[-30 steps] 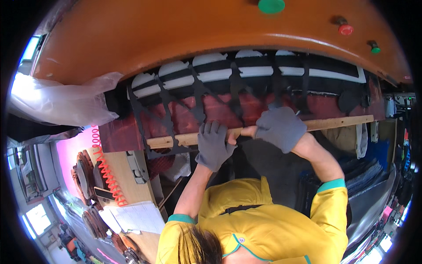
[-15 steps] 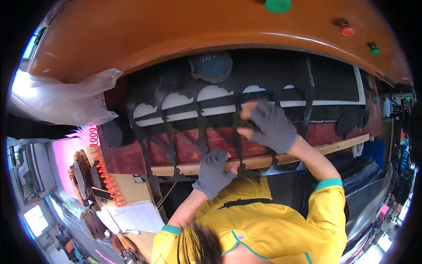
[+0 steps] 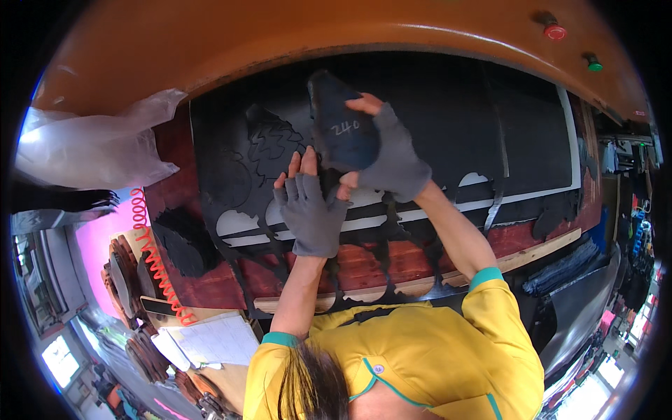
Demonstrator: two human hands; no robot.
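1. The right hand (image 3: 392,157), in a grey fingerless glove, has its grip clamped on a dark, rounded cutting die block (image 3: 343,126) with chalk marks on its upper face. The thumb and bare fingertips wrap the block's edges.
2. The die block stands on the black sheet material (image 3: 448,119), in the upper middle of the work area, just above the left hand.
3. The left hand (image 3: 308,210), in a matching grey fingerless glove, lies flat with its fingers apart and extended. It presses on the black sheet just below and to the left of the block; it grips nothing. Its fingertips reach the lower left edge of the block.
4. The black sheet covers the dark red cutting bench (image 3: 364,269). The near part of the sheet is a web of thin strips with rounded cut-out holes; white shows through several holes.
5. A long pale wooden strip (image 3: 532,255) runs along the near edge of the bench.
6. A large orange press head (image 3: 280,35) overhangs the bench. A red button (image 3: 554,31) and a green button (image 3: 593,64) sit at its right end.
7. A crumpled clear plastic bag (image 3: 98,147) lies at the left of the bench.
8. An orange coiled cable (image 3: 157,259) hangs at the left, beside a sheet of white paper (image 3: 210,339).
9. The person wears a yellow shirt with teal cuffs (image 3: 434,350).
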